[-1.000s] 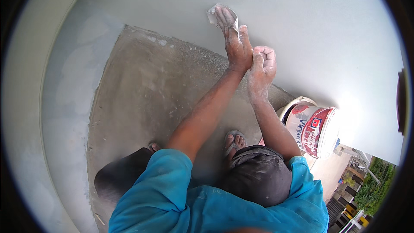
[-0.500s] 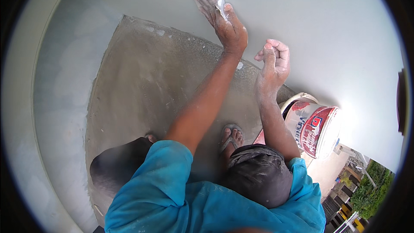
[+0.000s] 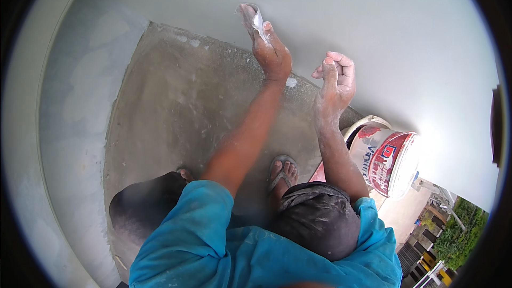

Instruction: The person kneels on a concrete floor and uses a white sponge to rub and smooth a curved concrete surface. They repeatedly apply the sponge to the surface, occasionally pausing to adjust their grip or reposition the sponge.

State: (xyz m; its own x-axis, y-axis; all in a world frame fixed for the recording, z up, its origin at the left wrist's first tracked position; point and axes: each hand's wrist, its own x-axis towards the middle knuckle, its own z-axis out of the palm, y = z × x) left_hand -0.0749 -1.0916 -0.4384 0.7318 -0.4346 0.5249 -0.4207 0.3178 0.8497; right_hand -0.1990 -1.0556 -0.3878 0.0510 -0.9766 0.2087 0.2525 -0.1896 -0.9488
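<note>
My left hand (image 3: 273,60), dusty with white powder, is pressed along the pale wall (image 3: 384,26) just above its foot. Between its thumb and fingers it grips a thin whitish sheet of sandpaper (image 3: 258,23), whose curled edge stands up by the thumb. Part of the sheet is hidden behind the fingers. To the right, my right hand (image 3: 337,82) is held up near the wall, also coated in white dust. Its fingers are curled in and the thumb meets the fingertips, with nothing visible in them.
A red and white bucket (image 3: 392,162) lies tilted beside my right forearm, against the wall. Below me is a grey concrete floor (image 3: 165,96) with white specks. My sandalled foot (image 3: 282,173) and dark-clothed knees are close in. Another whitish wall (image 3: 80,106) bounds the left.
My left hand has slid down the wall and a little left with the sandpaper. The right hand has barely shifted, staying curled.
</note>
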